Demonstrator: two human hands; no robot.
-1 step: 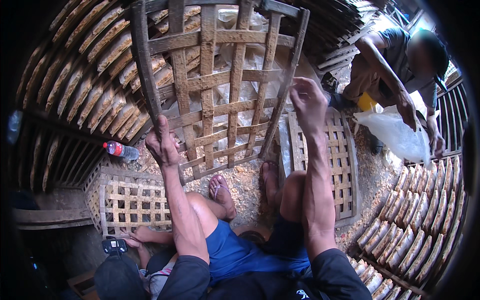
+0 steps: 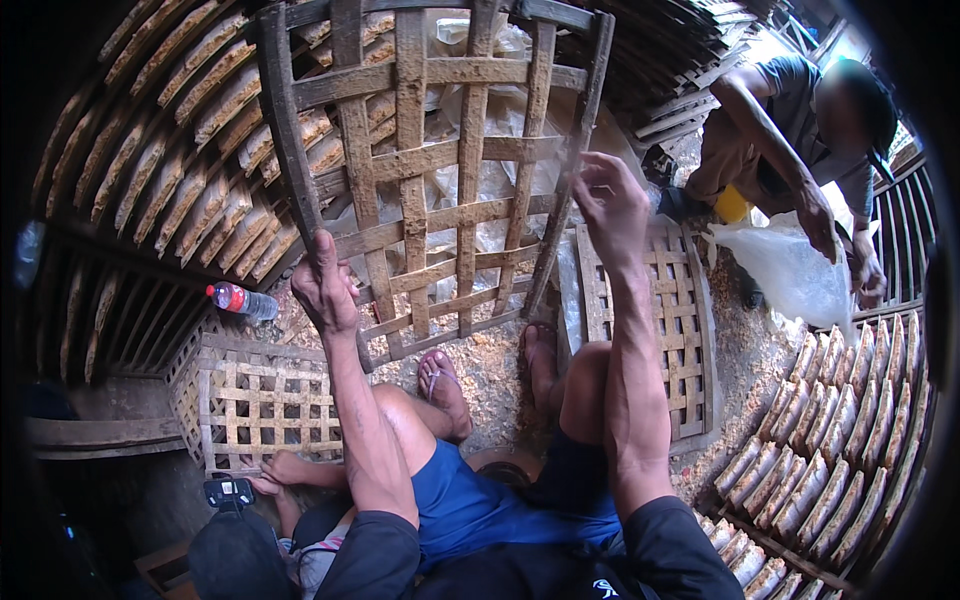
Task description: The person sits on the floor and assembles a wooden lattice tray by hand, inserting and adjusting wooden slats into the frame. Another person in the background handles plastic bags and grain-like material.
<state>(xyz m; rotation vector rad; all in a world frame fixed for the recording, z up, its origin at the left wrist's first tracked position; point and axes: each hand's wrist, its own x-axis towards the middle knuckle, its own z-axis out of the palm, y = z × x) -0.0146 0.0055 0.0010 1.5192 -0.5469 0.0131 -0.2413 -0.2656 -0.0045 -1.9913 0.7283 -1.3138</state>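
My left hand [image 2: 325, 283] is wrapped round the left rail of a woven bamboo lattice tray [image 2: 412, 130], its thumb lying up along the wood. The tray stands tilted upright in front of me, with brown crust on its slats. At the opposite rail, my right hand [image 2: 612, 200] has its fingers curled together, the tips right at the wood. Whether they pinch the rail or something small is hidden. Through the openings, clear plastic sheeting [image 2: 500, 190] shows behind the tray.
Another lattice tray [image 2: 672, 335] lies right of my knee, and a lattice crate [image 2: 270, 400] stands left. A red-capped bottle [image 2: 243, 302] lies near racks of crusted pieces [image 2: 215, 215]. Similar racked pieces [image 2: 815, 460] fill the right. One person handles a plastic bag [image 2: 780, 265]; another sits lower left.
The tray's upper part and my right hand have shifted slightly left. My left hand stays on the rail. The other person's plastic bag has moved a little.
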